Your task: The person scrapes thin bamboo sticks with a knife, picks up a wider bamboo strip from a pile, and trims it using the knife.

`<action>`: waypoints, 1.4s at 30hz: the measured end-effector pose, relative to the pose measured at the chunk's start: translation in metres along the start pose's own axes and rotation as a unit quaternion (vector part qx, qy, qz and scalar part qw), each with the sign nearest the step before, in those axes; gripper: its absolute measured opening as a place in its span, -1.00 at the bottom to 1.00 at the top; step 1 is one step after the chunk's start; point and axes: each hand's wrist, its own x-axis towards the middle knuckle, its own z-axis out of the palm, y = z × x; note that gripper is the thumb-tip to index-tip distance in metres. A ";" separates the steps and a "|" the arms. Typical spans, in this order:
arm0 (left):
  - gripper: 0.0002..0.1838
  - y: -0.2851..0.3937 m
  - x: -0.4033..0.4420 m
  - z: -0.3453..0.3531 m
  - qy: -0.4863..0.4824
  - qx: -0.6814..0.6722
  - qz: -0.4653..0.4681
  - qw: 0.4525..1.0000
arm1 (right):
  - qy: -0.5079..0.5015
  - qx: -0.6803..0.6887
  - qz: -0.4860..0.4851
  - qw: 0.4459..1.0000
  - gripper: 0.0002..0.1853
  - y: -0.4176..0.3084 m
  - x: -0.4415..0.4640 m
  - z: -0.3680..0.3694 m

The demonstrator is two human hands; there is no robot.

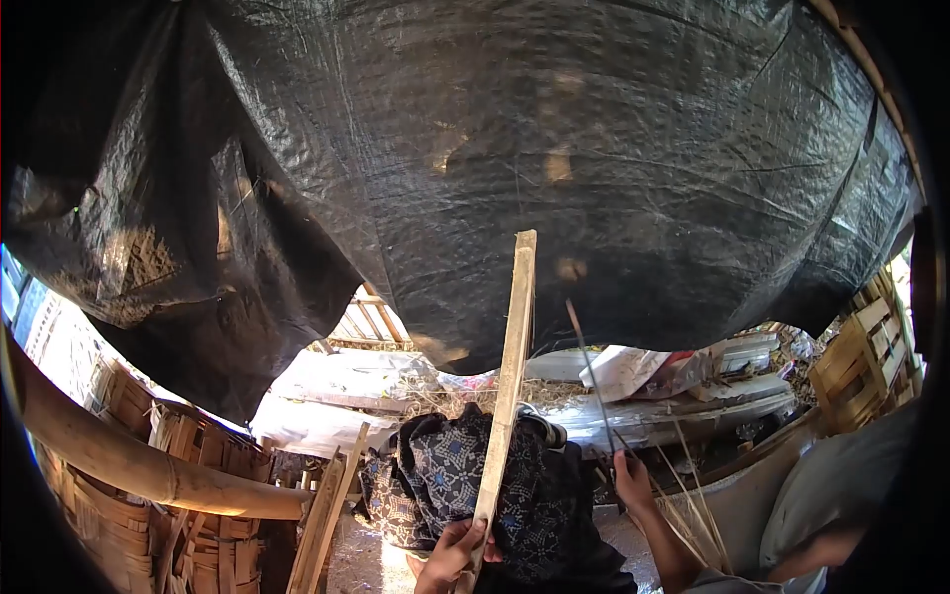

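My left hand [455,554] is closed round the lower end of a long, flat bamboo slat [512,366]. The slat rises almost upright, leaning slightly right, in front of dark patterned cloth [445,470] over my lap. Fingertips show on the slat's right side. To the right, my right hand [633,482] is closed on a long, thin blade-like tool [596,386] that points up and to the left. Its exact kind is hard to make out. The tool and the slat are apart. Several thin bamboo strips [701,495] fan out beside my right forearm.
A large black tarp [633,198] hangs across the front. A thick bamboo pole [168,475] crosses the left side, near woven bamboo baskets [124,525]. More slats [332,515] stand left of my lap. White sacks [346,381] and straw lie beyond; a woven panel [861,356] is at right.
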 end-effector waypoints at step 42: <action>-0.62 -0.005 -0.020 0.007 0.150 0.317 0.075 0.934 | 0.057 -0.311 -0.323 0.892 -0.27 -0.202 0.116 -0.047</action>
